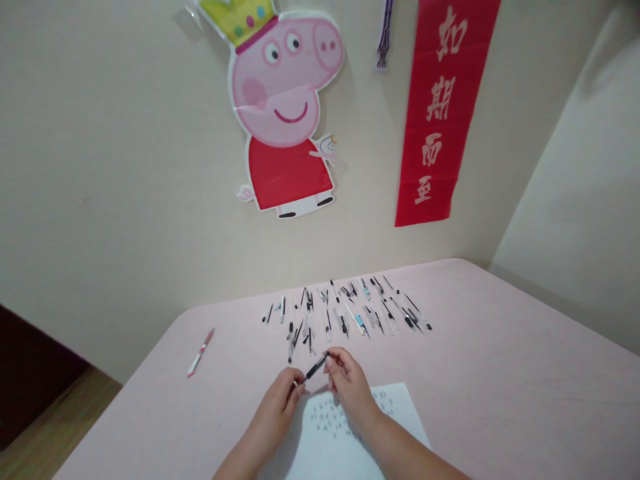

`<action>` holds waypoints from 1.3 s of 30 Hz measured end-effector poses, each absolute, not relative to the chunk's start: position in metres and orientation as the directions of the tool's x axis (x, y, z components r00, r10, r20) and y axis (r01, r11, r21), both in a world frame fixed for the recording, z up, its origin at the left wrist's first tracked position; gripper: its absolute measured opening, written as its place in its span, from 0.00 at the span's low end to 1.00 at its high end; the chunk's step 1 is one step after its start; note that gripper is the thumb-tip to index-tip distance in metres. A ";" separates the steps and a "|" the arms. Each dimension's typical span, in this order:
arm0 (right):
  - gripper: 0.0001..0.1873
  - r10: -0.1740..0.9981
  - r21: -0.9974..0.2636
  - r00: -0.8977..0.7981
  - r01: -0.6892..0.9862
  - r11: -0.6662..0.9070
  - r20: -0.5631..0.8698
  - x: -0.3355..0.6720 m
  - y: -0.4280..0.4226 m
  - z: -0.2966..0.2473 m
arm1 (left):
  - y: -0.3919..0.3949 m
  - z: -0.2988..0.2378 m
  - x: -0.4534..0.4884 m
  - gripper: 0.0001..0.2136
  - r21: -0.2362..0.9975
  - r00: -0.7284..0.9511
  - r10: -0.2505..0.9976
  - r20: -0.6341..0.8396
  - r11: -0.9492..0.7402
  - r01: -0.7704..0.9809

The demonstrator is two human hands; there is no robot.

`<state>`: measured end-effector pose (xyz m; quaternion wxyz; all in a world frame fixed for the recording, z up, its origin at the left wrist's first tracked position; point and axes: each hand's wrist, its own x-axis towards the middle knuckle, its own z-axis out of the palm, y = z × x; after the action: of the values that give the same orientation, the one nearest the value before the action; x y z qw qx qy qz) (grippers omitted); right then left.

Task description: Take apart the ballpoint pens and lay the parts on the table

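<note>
Both of my hands hold one black pen point(315, 367) just above the pink table point(500, 373). My left hand point(281, 398) pinches its lower end, fingers closed. My right hand point(346, 380) grips its upper end, fingers also closed. Under my wrists lies a white sheet of paper point(395, 407) with handwriting on it. Beyond my hands, several pens and pen parts point(345, 310) lie spread in rows across the table.
A pink and white pen point(201, 352) lies alone at the left of the table. The table stands against a cream wall carrying a cartoon pig cutout point(285, 107) and a red banner point(443, 107). Wooden floor point(45, 433) shows at the lower left.
</note>
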<state>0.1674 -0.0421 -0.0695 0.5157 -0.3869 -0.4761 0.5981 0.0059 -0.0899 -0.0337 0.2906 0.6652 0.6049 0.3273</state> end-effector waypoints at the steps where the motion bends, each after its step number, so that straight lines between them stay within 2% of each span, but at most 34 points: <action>1: 0.19 0.983 -0.968 -0.179 -0.249 -0.016 0.030 0.167 -0.042 -0.069 | -0.091 -0.034 0.006 0.08 0.780 0.053 0.995 0.079 -0.095 0.619; 5: 0.13 0.966 -0.981 -0.253 -0.192 -0.001 0.048 0.167 -0.043 -0.067 | -0.093 -0.031 0.013 0.15 0.771 0.066 0.997 0.044 -0.076 0.632; 9: 0.08 0.950 -0.991 -0.288 -0.085 0.104 0.124 0.167 -0.044 -0.064 | -0.087 -0.028 0.022 0.10 0.715 0.093 0.994 0.059 -0.107 0.690; 12: 0.06 0.947 -0.990 -0.292 -0.080 0.117 0.136 0.166 -0.044 -0.062 | -0.082 -0.029 0.025 0.11 0.706 0.103 0.990 0.091 -0.137 0.695; 32: 0.08 0.942 -0.993 -0.322 -0.087 0.074 0.098 0.165 -0.043 -0.065 | -0.081 -0.038 0.019 0.12 0.751 0.106 0.991 0.082 -0.132 0.647; 39: 0.09 0.954 -0.991 -0.282 -0.109 0.077 0.105 0.166 -0.042 -0.066 | -0.083 -0.032 0.022 0.12 0.764 0.087 0.994 0.060 -0.102 0.637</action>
<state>0.1658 -0.0424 -0.0663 0.4682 -0.3741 -0.5649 0.5672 0.0218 -0.0832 -0.0324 0.2926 0.6767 0.6028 0.3052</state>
